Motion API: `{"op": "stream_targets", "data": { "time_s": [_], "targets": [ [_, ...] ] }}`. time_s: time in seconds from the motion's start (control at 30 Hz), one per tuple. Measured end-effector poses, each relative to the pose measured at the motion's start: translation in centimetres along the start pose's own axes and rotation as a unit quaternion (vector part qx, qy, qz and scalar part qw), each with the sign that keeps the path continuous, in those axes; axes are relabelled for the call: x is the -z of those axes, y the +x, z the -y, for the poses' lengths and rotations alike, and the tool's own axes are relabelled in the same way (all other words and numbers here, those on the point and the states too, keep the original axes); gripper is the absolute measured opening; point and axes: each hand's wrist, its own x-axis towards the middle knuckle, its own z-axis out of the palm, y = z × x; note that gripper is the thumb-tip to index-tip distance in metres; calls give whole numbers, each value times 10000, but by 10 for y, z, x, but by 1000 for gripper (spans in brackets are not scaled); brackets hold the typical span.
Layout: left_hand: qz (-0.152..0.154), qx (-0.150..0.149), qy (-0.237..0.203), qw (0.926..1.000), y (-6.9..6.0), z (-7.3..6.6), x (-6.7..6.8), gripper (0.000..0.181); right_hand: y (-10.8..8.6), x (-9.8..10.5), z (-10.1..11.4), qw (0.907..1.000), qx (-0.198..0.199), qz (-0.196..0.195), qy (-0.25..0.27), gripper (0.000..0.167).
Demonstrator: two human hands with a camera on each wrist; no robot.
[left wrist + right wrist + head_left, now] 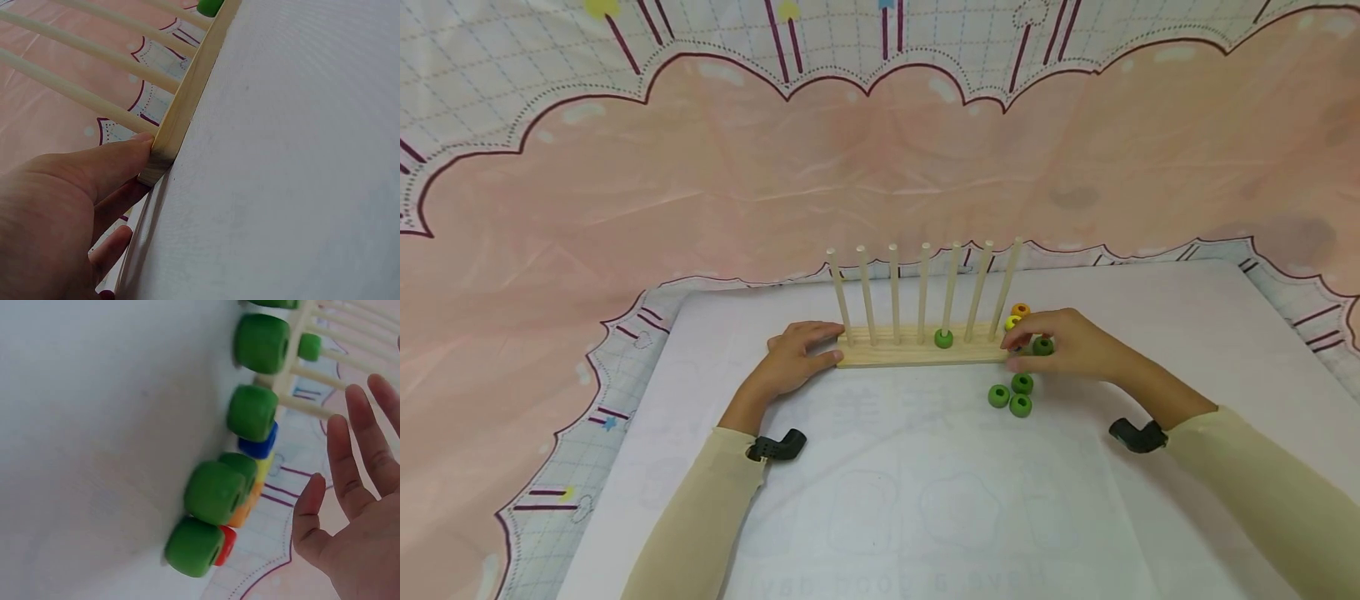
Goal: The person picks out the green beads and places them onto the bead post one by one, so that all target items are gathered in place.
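A pale wooden base (887, 356) carries several upright pegs, and one green bead (943, 339) sits at the foot of the third peg from the right. My left hand (793, 358) grips the base's left end; the left wrist view shows the thumb and fingers (119, 164) against that corner (159, 156). Over the base's right end hovers my right hand (1075, 346), fingers apart. In the right wrist view this hand (369, 531) holds nothing and is beside loose green beads (215, 490), with blue (257, 444), yellow, orange and red (225, 545) beads behind them.
Three green beads (1020, 406) lie in front of the base's right end. Another green bead (1042, 346), a yellow one (1012, 322) and an orange one (1020, 309) are close to my right hand. A white sheet (880, 500) covers the surface; patterned cloth (865, 167) lies beyond it.
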Motion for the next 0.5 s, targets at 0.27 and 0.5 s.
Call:
{"op": "stream_targets", "data": {
  "time_s": [0.27, 0.5],
  "targets": [
    [-7, -77, -46, 10000, -1, 0, 0, 53, -2, -11, 2, 9990, -91, 426, -87, 27],
    [-20, -113, 41, 9999, 0, 0, 0, 53, -1, -17, 2, 9969, -181, 700, -322, 28]
  ]
}}
